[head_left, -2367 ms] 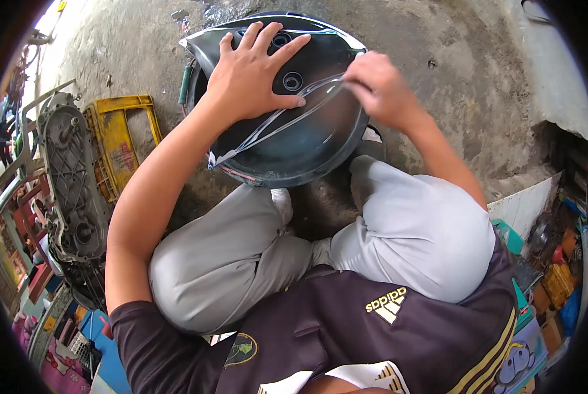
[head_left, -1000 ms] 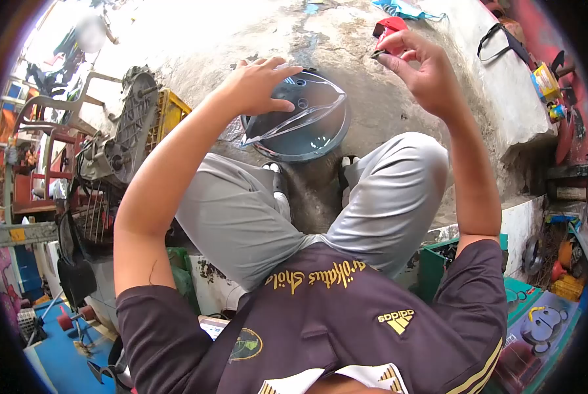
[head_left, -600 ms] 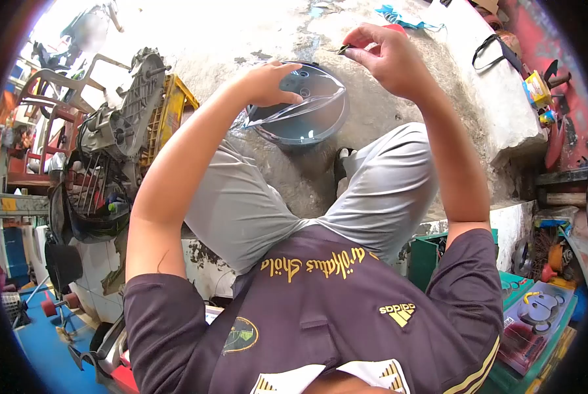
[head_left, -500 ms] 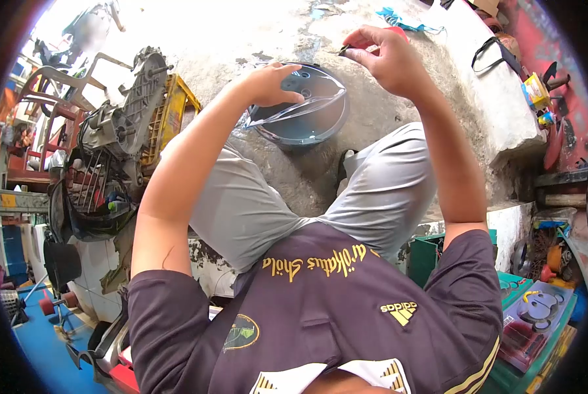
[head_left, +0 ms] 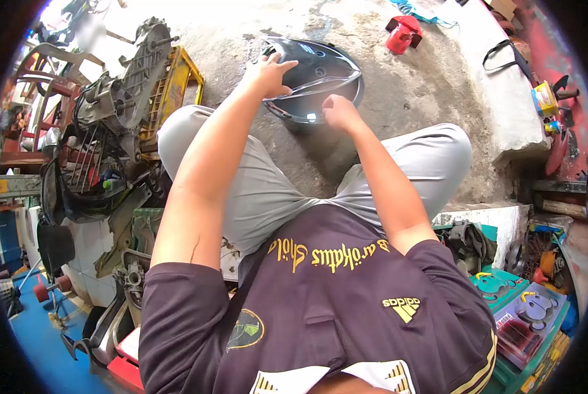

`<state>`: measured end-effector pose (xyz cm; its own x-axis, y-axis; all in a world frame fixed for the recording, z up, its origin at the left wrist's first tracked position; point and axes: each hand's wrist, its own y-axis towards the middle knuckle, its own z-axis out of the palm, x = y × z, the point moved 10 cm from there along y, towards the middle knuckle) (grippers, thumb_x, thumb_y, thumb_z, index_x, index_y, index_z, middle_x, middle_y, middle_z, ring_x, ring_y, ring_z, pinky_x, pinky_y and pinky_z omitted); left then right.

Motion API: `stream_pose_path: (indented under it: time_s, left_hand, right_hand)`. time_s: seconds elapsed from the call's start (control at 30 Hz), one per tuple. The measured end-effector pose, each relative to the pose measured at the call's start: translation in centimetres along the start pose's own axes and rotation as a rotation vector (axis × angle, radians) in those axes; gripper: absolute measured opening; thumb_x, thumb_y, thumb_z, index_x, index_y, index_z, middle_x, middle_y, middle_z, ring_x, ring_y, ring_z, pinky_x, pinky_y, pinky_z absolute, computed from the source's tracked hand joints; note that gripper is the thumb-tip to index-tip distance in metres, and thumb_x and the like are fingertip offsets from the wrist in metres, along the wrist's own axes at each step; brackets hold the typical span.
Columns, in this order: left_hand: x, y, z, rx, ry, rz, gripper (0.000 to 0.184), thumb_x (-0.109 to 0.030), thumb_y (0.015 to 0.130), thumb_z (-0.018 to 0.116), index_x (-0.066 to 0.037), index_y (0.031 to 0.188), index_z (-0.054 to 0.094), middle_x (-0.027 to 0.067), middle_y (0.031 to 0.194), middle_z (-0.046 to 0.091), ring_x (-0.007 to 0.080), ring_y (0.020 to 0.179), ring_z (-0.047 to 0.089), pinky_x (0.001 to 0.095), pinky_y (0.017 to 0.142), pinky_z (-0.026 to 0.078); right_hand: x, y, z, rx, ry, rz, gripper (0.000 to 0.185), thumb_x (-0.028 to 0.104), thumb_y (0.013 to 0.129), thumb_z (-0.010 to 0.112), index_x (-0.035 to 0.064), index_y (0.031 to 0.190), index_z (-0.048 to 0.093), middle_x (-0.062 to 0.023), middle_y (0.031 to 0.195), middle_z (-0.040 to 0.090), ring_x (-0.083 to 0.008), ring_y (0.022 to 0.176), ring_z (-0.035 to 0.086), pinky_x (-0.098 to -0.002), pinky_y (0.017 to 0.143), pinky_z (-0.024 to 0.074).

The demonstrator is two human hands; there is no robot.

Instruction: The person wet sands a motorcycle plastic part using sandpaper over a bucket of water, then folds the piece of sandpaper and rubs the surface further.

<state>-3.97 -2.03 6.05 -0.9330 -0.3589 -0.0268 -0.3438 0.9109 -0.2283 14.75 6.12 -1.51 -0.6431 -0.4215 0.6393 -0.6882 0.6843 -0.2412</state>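
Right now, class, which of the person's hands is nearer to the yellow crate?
Left. The left hand is at the left part of the dark panel, to the right of the yellow crate; the right hand is farther right, near the panel's right end.

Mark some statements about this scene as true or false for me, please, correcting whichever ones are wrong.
1. The left hand is at the glossy dark curved panel, its fingers spread. True.
2. The right hand holds the bright red object with black parts. False: the red object lies on the grey concrete floor, apart from both hands.
3. The panel lies across the round dark basin. True.
4. The yellow plastic crate is on the person's right. False: it is on the person's left.
5. The right hand is nearer the red object than the basin. False: it is closer to the basin.
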Motion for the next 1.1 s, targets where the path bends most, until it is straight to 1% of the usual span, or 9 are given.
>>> stream_pose_path:
  time_s: [0.17,0.3,0.33,0.47,0.6,0.73,0.8,0.97,1.1]
  left_hand:
    - [2.1,1.2,3.6,0.060,-0.174,-0.144,0.101,-0.055,0.083,0.086,-0.042,0.169,0.034,0.0178,0.173,0.036,0.0415,0.154,0.044,0.0675,0.118,0.042]
    - [3.9,2.0,6.7,0.123,-0.248,-0.134,0.108,-0.052,0.082,0.089,-0.040,0.171,0.029,0.0256,0.156,0.054,0.0425,0.138,0.060,0.0540,0.113,0.052]
    - [3.8,2.0,6.6,0.077,-0.251,-0.128,0.108,-0.045,0.082,0.090,-0.041,0.171,0.028,0.0270,0.143,0.061,0.0428,0.130,0.065,0.0503,0.109,0.055]
    - [2.6,0.3,4.9,-0.025,-0.251,-0.138,0.107,-0.024,0.084,0.090,-0.046,0.169,0.030,0.0227,0.140,0.063,0.0407,0.128,0.067,0.0494,0.106,0.056]
    - [3.6,-0.3,5.2,-0.089,-0.263,-0.202,0.106,-0.019,0.083,0.091,-0.048,0.167,0.033,0.0196,0.132,0.066,0.0399,0.125,0.068,0.0511,0.105,0.057]
    - [4.0,-1.0,5.2,-0.095,-0.271,-0.230,0.107,-0.022,0.082,0.092,-0.049,0.167,0.033,0.0179,0.123,0.069,0.0391,0.120,0.069,0.0508,0.101,0.057]
    - [4.0,-0.8,5.2,-0.088,-0.261,-0.237,0.107,-0.023,0.081,0.093,-0.049,0.167,0.034,0.0177,0.122,0.069,0.0390,0.119,0.070,0.0507,0.100,0.058]
    - [3.4,-0.6,4.6,-0.090,-0.198,-0.245,0.104,-0.027,0.081,0.093,-0.048,0.166,0.037,0.0159,0.121,0.071,0.0364,0.117,0.072,0.0488,0.093,0.060]
    - [3.2,-0.2,5.2,-0.113,-0.201,-0.213,0.103,-0.028,0.081,0.092,-0.044,0.167,0.038,0.0143,0.123,0.069,0.0358,0.115,0.073,0.0516,0.093,0.058]
  right_hand:
    - [0.2,2.5,1.2,0.024,-0.142,-0.028,0.021,0.006,0.086,0.065,0.0064,0.101,0.081,-0.0251,0.113,0.077,-0.0402,0.113,0.074,-0.0458,0.100,0.0583]
    - [-3.0,6.6,4.0,0.137,-0.394,-0.003,0.025,0.009,0.085,0.065,0.0056,0.103,0.082,-0.0255,0.113,0.077,-0.0404,0.111,0.075,-0.0464,0.098,0.0590]
    - [-3.3,7.4,4.7,0.200,-0.495,-0.008,0.028,0.011,0.083,0.065,0.0054,0.105,0.082,-0.0263,0.113,0.077,-0.0412,0.110,0.076,-0.0463,0.098,0.0590]
    - [-2.3,8.0,7.5,0.546,-0.694,-0.214,0.029,0.011,0.087,0.061,0.0018,0.105,0.083,-0.0266,0.111,0.077,-0.0406,0.101,0.077,-0.0472,0.089,0.0605]
    - [-2.5,8.7,7.3,0.594,-0.560,-0.188,0.032,0.008,0.084,0.058,0.0006,0.104,0.083,-0.0265,0.110,0.077,-0.0386,0.100,0.078,-0.0470,0.087,0.0605]
    - [-3.9,9.8,8.1,0.576,-0.624,-0.200,0.034,0.003,0.081,0.056,-0.0038,0.103,0.082,-0.0260,0.109,0.079,-0.0386,0.102,0.078,-0.0493,0.087,0.0606]
    - [-5.8,10.2,8.0,0.624,-0.547,0.087,0.034,0.002,0.079,0.057,-0.0034,0.102,0.082,-0.0257,0.110,0.079,-0.0383,0.106,0.078,-0.0518,0.087,0.0608]
    - [-8.9,14.4,13.0,0.716,-0.684,0.005,0.033,0.002,0.074,0.062,-0.0011,0.100,0.083,-0.0263,0.113,0.078,-0.0398,0.107,0.078,-0.0521,0.088,0.0617]
    - [-12.4,16.2,14.0,0.719,-0.647,0.146,0.038,0.007,0.079,0.064,0.0010,0.113,0.081,-0.0259,0.126,0.075,-0.0357,0.123,0.072,-0.0505,0.101,0.0575]
